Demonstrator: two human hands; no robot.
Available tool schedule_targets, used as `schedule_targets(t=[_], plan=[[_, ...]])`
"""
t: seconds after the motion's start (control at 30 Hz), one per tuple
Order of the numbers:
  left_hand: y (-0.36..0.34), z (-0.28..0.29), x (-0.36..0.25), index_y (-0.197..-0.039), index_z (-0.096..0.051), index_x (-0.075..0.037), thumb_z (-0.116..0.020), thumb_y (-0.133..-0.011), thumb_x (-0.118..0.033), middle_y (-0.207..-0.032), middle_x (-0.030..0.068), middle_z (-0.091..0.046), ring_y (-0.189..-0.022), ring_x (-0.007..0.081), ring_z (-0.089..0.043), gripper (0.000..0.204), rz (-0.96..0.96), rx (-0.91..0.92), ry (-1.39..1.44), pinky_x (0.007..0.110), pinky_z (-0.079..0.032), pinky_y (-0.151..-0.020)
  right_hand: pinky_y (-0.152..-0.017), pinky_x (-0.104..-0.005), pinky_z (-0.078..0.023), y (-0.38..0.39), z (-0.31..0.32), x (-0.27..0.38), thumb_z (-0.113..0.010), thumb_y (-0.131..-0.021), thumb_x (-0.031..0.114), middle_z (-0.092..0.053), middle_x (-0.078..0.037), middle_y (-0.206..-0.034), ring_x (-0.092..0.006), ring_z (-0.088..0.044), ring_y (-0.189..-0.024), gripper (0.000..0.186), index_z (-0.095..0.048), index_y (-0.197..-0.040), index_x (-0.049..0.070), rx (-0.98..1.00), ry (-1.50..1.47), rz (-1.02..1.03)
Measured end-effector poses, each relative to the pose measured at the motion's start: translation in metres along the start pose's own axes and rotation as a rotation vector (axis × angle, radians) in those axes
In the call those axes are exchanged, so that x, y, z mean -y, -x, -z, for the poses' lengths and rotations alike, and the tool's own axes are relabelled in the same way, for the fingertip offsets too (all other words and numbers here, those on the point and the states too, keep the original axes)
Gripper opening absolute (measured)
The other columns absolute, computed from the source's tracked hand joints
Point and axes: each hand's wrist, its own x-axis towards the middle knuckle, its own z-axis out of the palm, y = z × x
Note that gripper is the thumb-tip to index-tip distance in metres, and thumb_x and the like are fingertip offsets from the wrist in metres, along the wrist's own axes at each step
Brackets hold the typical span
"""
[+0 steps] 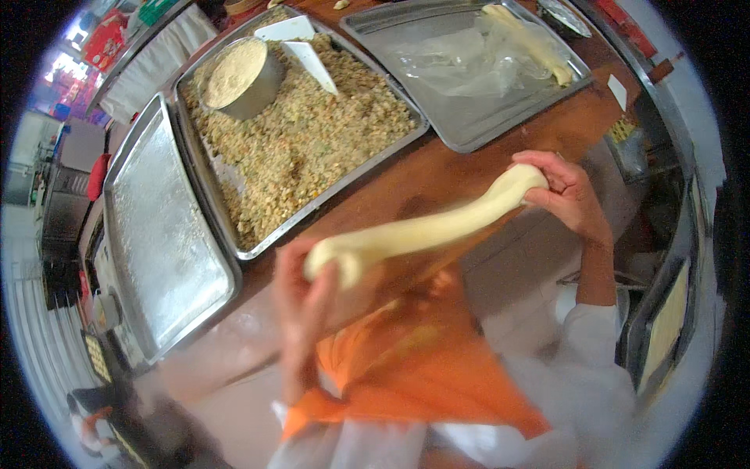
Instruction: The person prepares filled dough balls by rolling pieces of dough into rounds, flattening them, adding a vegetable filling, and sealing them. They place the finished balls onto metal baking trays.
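A long pale dough rope (426, 221) stretches slightly slanted in the air above the brown work surface, its right end higher in the picture. My left hand (305, 293), blurred by motion, is closed round the rope's left end, which is thick and bent over. My right hand (564, 191) grips the right end between thumb and fingers. Beyond the rope is a metal tray (248, 252) of crumbly, beige chopped mixture (305, 156), holding a round metal container (248, 102) of pale powder and two white scrapers (311, 66). An orange apron (437, 367) shows below my hands.
A shiny metal tray (156, 227) stands at left. At upper right, another tray (476, 125) holds clear plastic (441, 59) and a pale dough strip (531, 43). A white card (616, 92) lies by the table's right edge. Racks with pans (98, 359) are at lower left.
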Motion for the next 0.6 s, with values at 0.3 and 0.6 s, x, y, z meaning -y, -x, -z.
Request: schedule_targets(t=[0.3, 0.6], plan=[[0.068, 0.099, 0.071, -0.106, -0.05, -0.001, -0.062, -0.078, -0.013, -0.114, 0.0167, -0.052, -0.105, 0.0281, -0.051, 0.033, -0.245, -0.34, -1.044, 0.037, -0.042, -0.086, -0.079, -0.03, -0.044, -0.038, -0.121, -0.07, -0.055, -0.078, 0.005, -0.049, -0.011, -0.111, -0.0214, -0.053, -0.095, 0.039, -0.048, -0.116, 0.002, 0.211, 0.359, 0.205], [-0.006, -0.072, 0.081, -0.113, -0.047, 0.001, -0.063, -0.071, -0.014, -0.108, 0.017, -0.052, -0.098, 0.033, -0.049, 0.047, -0.511, 0.152, -0.855, 0.04, -0.04, -0.083, -0.088, -0.0385, -0.04, -0.038, -0.128, -0.075, -0.059, -0.072, 0.007, -0.045, -0.016, -0.113, -0.0331, -0.045, -0.102, 0.047, -0.044, -0.116, 0.004, 0.242, 0.818, 0.478]])
